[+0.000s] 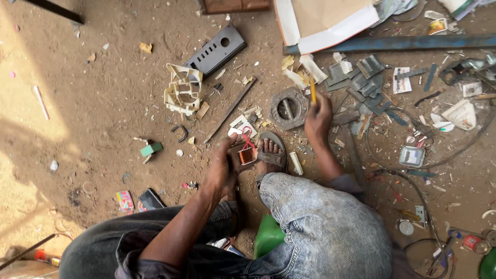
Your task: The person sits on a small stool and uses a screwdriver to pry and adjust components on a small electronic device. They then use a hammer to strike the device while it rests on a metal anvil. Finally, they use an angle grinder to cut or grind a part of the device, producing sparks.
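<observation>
Denim-clad knee [320, 227] juts below the left hand [222, 168] clasping a copper-wound transformer [245, 154], while the right hand [318, 120] grips a yellow-handled screwdriver [312, 90].

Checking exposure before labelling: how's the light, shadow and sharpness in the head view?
Head view: hard sunlight on the sandy ground, near blown out at the left edge; the person's shadow darkens the lower left. The left hand holding the small copper-wound transformer and the right hand with the yellow-handled tool are sharp; wide-angle bending at the borders.

Round metal ring [289, 108], white plastic frame [183, 89], grey perforated panel [217, 50] on dirt.
</observation>
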